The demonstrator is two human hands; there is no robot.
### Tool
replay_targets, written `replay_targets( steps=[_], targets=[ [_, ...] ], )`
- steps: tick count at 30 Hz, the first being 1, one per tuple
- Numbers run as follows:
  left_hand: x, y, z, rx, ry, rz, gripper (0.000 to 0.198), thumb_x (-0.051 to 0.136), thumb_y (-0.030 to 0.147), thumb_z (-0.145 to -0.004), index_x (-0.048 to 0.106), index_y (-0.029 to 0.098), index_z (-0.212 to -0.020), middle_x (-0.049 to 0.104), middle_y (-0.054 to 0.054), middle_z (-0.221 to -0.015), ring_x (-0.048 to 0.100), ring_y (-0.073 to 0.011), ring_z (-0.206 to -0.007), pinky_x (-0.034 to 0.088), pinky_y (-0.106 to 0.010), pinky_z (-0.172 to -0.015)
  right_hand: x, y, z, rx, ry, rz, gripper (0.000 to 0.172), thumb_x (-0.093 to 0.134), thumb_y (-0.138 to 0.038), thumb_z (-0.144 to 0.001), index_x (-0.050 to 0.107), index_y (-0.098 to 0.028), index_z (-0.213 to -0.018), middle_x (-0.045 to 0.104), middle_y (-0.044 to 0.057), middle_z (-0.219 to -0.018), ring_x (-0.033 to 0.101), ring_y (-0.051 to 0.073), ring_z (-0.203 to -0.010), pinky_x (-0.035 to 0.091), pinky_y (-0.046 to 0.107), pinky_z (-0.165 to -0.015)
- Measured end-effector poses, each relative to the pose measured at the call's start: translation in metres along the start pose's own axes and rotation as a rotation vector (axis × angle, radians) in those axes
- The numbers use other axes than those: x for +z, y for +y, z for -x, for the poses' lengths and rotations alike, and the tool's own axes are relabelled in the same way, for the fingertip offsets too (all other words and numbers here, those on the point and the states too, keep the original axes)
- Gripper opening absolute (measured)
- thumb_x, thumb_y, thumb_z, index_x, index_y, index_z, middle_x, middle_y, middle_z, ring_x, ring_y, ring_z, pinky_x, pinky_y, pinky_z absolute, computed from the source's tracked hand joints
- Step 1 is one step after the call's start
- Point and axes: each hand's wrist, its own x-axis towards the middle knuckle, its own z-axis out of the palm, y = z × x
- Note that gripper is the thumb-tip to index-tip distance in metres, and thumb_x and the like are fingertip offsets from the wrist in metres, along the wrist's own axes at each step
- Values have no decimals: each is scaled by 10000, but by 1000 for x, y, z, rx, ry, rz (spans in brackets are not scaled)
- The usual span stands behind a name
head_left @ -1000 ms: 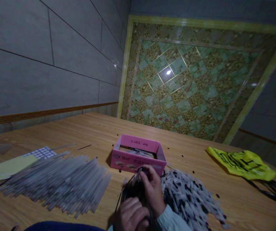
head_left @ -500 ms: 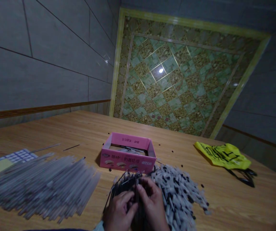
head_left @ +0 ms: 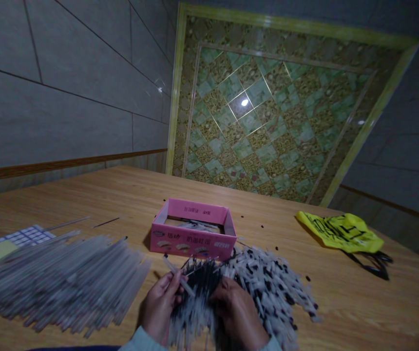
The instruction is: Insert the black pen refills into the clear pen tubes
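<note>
My left hand [head_left: 160,304] pinches one clear pen tube [head_left: 179,278], lifted and slanting up to the left. My right hand [head_left: 239,314] rests with curled fingers on a heap of thin black refills [head_left: 200,282] in front of me; whether it grips any is hidden. To the right of that heap lies a pile of small white and black pen parts [head_left: 268,282]. A large spread of clear tubes [head_left: 63,280] lies at the left. An open pink cardboard box [head_left: 194,240] stands just beyond my hands.
All of it lies on a wooden table [head_left: 129,195]. A yellow plastic bag [head_left: 339,231] with black handles lies at the right. A yellow sheet and a gridded sheet [head_left: 27,235] lie at the far left. Small black bits are scattered near the box.
My left hand has drawn one clear tube out and lifted it to the left. My right hand stays low on the black refills. The view has shifted slightly.
</note>
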Motion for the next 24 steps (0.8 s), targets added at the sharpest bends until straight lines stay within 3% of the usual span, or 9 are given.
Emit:
replay_targets(
  steps=[8, 13, 17, 21, 24],
  targets=[
    [3, 0, 2, -56, -14, 102, 269, 748, 261, -601, 657, 98, -796, 673, -49, -691, 542, -72, -525, 409, -146, -432, -1, -2, -2, -44, -99, 47, 277, 410, 16, -465, 568, -184, -571, 527, -9, -748, 511, 134, -699, 315, 206, -574],
    [0, -3, -1, -86, -20, 214, 166, 704, 141, -658, 654, 100, -810, 688, -57, -712, 587, -82, -530, 457, -150, -453, -11, -4, -4, -92, -52, -154, 266, 455, 10, -645, 593, -205, -719, 588, 16, -779, 553, 168, -767, 406, 235, -649],
    [-2, -5, -6, -110, -11, 288, 85, 630, 70, -718, 648, 96, -797, 693, -61, -719, 609, -85, -538, 493, -155, -472, -14, -8, -1, -109, 226, -322, 193, 493, -95, -789, 610, -215, -883, 632, 51, -865, 585, 200, -838, 453, 300, -746],
    [-3, -5, -8, -126, 8, 342, 91, 579, 44, -754, 641, 96, -794, 693, -55, -723, 628, -82, -564, 513, -152, -489, -12, -14, 1, 225, 707, -619, 246, 583, -230, -804, 555, -225, -1048, 655, 57, -917, 620, 196, -833, 499, 299, -730],
    [-3, -5, -8, -137, 14, 381, 109, 561, 23, -760, 638, 96, -787, 695, -53, -725, 638, -82, -577, 525, -150, -501, -13, -17, -1, 396, 830, -845, 339, 652, -321, -752, 543, -194, -1046, 670, 66, -884, 639, 192, -756, 532, 274, -641]
  ],
)
